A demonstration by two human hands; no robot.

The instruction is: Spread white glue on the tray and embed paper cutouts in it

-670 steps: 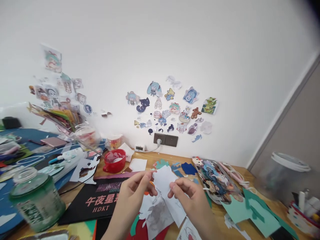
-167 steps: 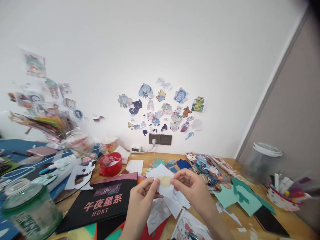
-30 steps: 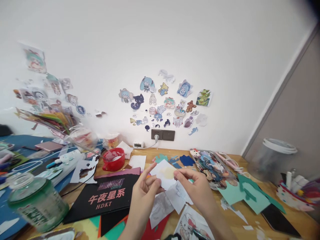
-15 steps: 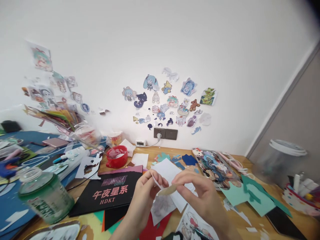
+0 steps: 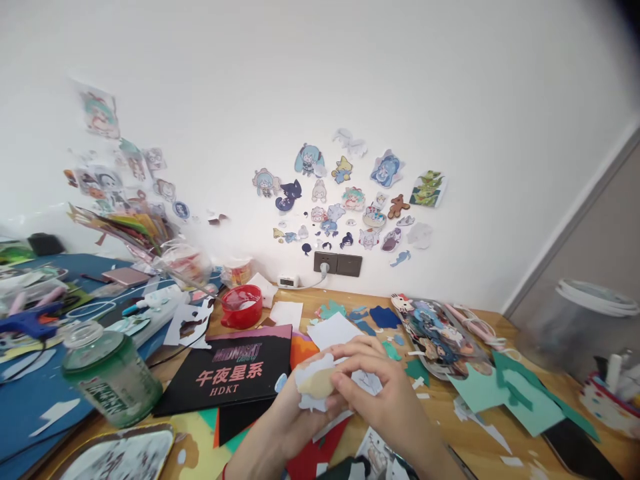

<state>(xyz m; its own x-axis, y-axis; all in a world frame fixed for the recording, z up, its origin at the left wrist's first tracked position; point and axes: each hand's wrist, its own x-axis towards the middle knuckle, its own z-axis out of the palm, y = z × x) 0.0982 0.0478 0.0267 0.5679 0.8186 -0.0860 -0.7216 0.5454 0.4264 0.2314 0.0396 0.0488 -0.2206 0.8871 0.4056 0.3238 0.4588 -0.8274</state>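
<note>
Both my hands meet low in the middle of the head view, over the wooden desk (image 5: 500, 427). My left hand (image 5: 287, 417) holds a small white paper cut-out (image 5: 314, 383) with a beige oval patch on it. My right hand (image 5: 380, 393) lies over it from the right, fingertips pressing on the cut-out's right side. Under and behind the hands lie loose white paper pieces (image 5: 334, 331) and a black folder (image 5: 233, 377) with pink lettering.
A green glass jar (image 5: 113, 380) stands at the left, a red bowl (image 5: 242, 307) behind the folder. Stickers cover the wall above a socket (image 5: 337, 264). A bag of stickers (image 5: 440, 333), teal paper (image 5: 505, 393), a lidded bin (image 5: 585, 327) and a pen holder (image 5: 613, 397) sit to the right.
My hands have dropped lower and closer together. The large white sheet has left my hands and lies on the desk. My left hand now holds the small cut-out with the beige patch.
</note>
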